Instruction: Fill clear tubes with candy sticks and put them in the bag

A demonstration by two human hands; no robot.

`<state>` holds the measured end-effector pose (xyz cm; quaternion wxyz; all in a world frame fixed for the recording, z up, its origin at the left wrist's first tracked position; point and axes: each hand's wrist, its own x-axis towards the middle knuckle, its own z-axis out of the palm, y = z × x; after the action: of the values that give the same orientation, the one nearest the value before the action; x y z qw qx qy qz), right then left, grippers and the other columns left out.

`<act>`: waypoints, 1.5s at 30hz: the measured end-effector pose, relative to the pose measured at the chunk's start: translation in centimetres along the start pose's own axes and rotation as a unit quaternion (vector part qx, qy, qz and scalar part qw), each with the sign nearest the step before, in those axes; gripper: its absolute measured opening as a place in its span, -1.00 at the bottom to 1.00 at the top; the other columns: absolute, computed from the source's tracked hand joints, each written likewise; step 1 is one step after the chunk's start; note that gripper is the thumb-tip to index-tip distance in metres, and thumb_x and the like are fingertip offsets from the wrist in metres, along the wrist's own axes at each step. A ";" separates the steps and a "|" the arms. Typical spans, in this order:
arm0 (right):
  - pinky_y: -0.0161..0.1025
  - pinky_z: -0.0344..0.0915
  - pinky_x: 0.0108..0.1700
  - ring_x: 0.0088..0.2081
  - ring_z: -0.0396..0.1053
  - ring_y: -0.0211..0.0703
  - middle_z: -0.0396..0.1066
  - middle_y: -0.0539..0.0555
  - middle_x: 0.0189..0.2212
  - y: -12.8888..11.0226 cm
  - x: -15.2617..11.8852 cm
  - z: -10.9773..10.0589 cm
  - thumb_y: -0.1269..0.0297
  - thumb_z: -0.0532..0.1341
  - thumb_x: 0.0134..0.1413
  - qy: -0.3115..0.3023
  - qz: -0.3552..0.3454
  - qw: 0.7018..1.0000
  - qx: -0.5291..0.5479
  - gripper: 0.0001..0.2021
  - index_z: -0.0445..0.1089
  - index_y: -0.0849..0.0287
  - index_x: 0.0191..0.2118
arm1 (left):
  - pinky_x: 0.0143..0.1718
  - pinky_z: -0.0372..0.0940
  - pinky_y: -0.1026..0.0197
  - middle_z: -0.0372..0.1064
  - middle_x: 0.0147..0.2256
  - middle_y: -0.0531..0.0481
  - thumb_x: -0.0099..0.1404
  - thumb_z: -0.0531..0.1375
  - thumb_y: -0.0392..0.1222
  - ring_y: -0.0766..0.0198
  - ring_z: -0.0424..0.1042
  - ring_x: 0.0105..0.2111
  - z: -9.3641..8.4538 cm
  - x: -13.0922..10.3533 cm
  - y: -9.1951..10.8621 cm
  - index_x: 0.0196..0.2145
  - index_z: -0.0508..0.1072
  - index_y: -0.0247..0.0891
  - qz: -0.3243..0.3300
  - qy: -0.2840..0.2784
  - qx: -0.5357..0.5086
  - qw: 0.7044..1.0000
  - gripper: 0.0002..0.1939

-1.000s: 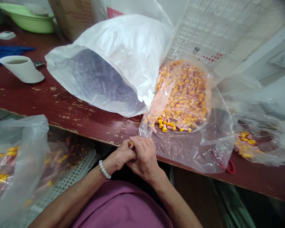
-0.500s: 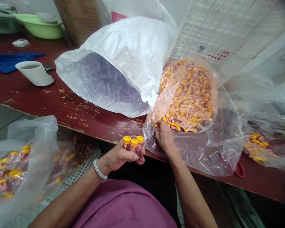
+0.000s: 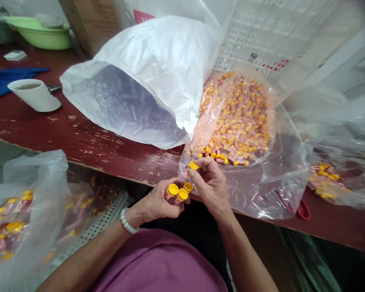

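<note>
Gripped in left hand [image 3: 162,202], fingers curled around the bodies: three tubes [image 3: 173,189], yellow caps uppermost; pinched between thumb and fingers of right hand [image 3: 212,184]: a fourth tube [image 3: 194,165], tilted, cap toward upper right, just beside the other three, contact with them unclear; beyond the hands, on a worn red table [image 3: 134,162]: a clear bag [image 3: 270,184] with a large heap of like tubes [image 3: 243,109]; to its left, a white sack [image 3: 170,61], mouth facing forward, transparent pieces [image 3: 134,101] inside; farther left, a white cup [image 3: 36,97] near a blue cloth [image 3: 10,79]; at far right, a smaller bag [image 3: 355,162] with more capped tubes; at lower left, below table level, a cloudy bag [image 3: 50,194], also with capped tubes, beside a white basket [image 3: 91,231]; around the left wrist, a bead bracelet [image 3: 128,221]
</note>
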<state>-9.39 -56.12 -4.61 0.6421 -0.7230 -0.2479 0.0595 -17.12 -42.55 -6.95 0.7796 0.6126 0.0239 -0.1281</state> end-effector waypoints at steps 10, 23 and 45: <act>0.01 0.15 0.11 0.12 0.18 -0.02 0.22 0.14 0.09 -0.8 -1.2 -1.8 0.07 0.09 0.16 -0.123 -0.143 0.969 -0.157 -0.70 0.26 0.06 -0.04 | -0.50 0.15 0.36 0.30 -0.48 0.11 -0.16 0.16 -0.47 0.41 0.23 -0.51 -0.2 -0.1 0.7 -0.36 0.34 -0.32 0.044 0.036 0.095 0.994 -0.68; -0.01 0.17 0.00 -0.04 0.24 0.05 0.31 0.15 -0.01 1.8 -2.6 0.7 0.26 0.32 -0.39 -0.164 -0.176 0.923 -0.301 -0.43 0.23 0.13 -0.11 | -0.48 0.16 0.34 0.27 -0.54 0.10 -0.24 0.18 -0.50 0.40 0.22 -0.52 0.9 0.1 -1.0 -0.49 0.39 -0.34 -0.041 0.021 -0.206 0.978 -0.74; -0.16 0.32 -0.19 -0.25 0.33 -0.10 0.35 0.08 -0.24 1.4 -2.6 0.9 0.23 0.35 -0.35 -0.110 -0.180 0.955 -0.209 -0.42 0.26 0.15 -0.07 | -0.41 0.33 0.32 0.49 -0.41 -0.08 -0.09 0.20 -0.40 0.24 0.48 -0.38 -0.6 -0.4 -1.6 -0.25 0.45 -0.45 -0.094 -0.105 -0.490 0.860 -0.65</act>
<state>-11.66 -56.51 -6.75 0.4458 -0.7731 -0.4500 -0.0310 -17.80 -42.24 -8.53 0.9615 0.1289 0.0591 -0.2354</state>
